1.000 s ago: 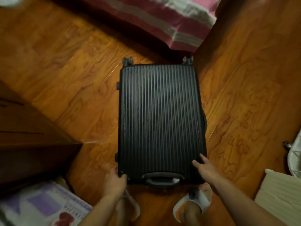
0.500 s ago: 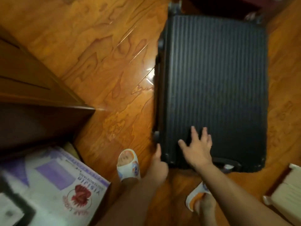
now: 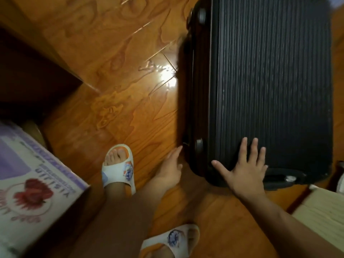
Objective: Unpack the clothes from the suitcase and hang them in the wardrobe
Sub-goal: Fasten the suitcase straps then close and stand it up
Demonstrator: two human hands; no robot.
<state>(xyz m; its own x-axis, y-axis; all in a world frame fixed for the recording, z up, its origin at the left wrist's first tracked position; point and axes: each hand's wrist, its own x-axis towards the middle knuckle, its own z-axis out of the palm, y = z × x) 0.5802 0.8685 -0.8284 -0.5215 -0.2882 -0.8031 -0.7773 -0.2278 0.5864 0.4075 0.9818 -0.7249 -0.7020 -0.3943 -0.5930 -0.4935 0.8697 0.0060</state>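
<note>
Suitcase (image 3: 260, 90) still closed, right of frame; nothing unpacked.
Right hand (image 3: 245, 168) spread flat on lid; left hand (image 3: 170, 170) at side seam, grip unclear.

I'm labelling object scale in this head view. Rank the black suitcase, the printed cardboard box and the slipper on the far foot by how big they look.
1. black suitcase, largest by far, partly cut off.
2. printed cardboard box, cut off and nearer the camera, so its true size is unsure.
3. slipper, smallest.
</note>
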